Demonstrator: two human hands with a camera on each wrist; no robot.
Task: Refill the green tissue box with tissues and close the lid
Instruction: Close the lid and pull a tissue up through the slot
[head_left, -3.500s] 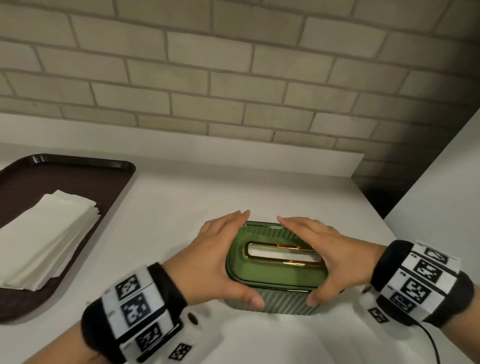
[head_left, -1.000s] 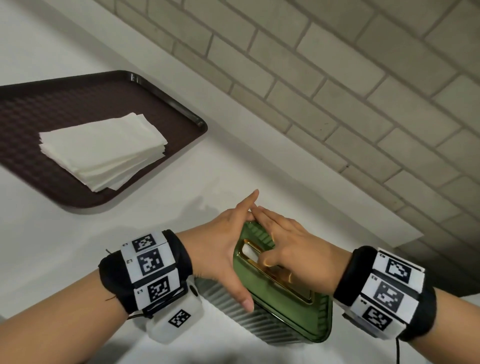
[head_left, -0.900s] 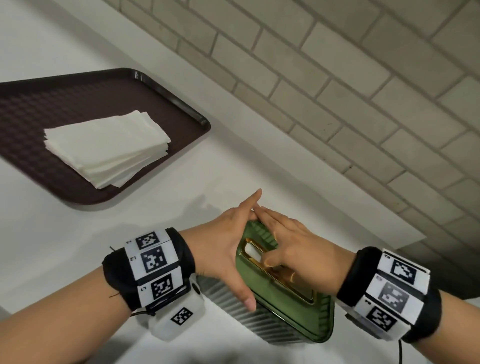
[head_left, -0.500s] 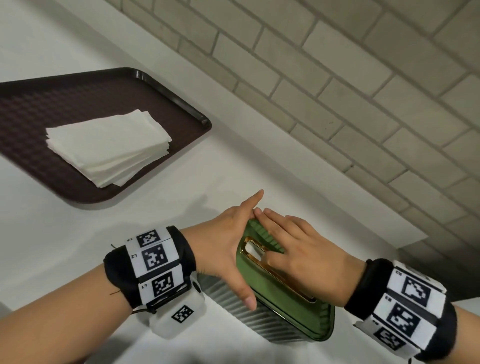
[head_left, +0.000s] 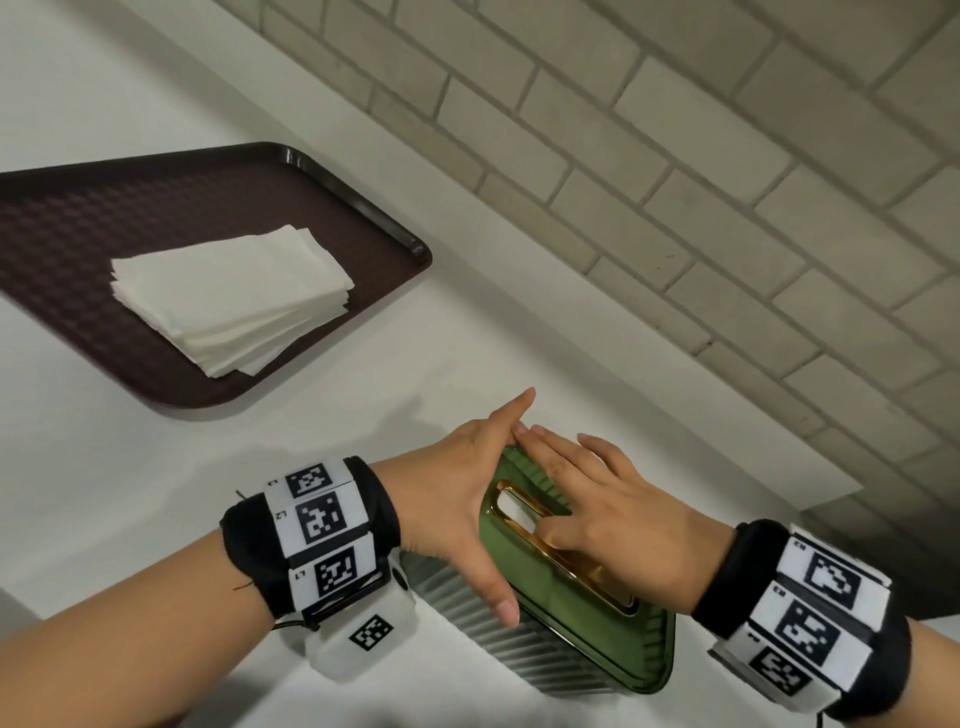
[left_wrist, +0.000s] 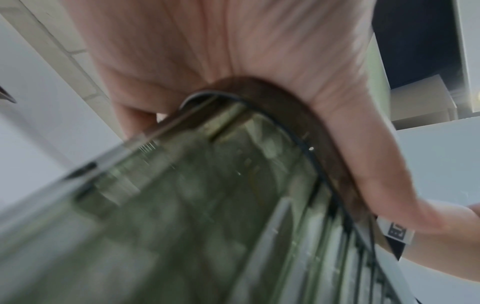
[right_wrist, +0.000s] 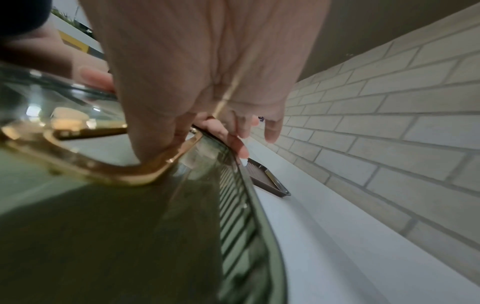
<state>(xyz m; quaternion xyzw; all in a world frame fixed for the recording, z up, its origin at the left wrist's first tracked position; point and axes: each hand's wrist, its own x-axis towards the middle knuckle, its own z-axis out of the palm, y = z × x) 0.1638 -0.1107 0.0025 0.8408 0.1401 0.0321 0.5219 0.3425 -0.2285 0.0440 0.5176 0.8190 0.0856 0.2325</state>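
Note:
The green tissue box (head_left: 582, 623) stands on the white counter with its lid on, and white tissue shows through the gold-rimmed slot (head_left: 511, 512). My left hand (head_left: 488, 499) grips the box's left end, thumb along the near side and fingers round the far side; the left wrist view shows the palm wrapped over that end of the box (left_wrist: 182, 205). My right hand (head_left: 587, 493) lies flat on the lid (right_wrist: 103, 236), fingers straight toward its far end and thumb tip in the slot against the gold rim (right_wrist: 116, 174). A stack of white tissues (head_left: 228, 301) lies on the brown tray (head_left: 78, 218).
The tray sits at the counter's left, well apart from the box; its corner (right_wrist: 262, 179) shows in the right wrist view. A brick wall (head_left: 675, 182) with a white ledge runs behind the counter. Bare counter lies between the tray and the box.
The right hand's fingers have straightened and now lie flat on the lid, where a second ago one finger curled into the slot. The left hand keeps its hold on the box's end.

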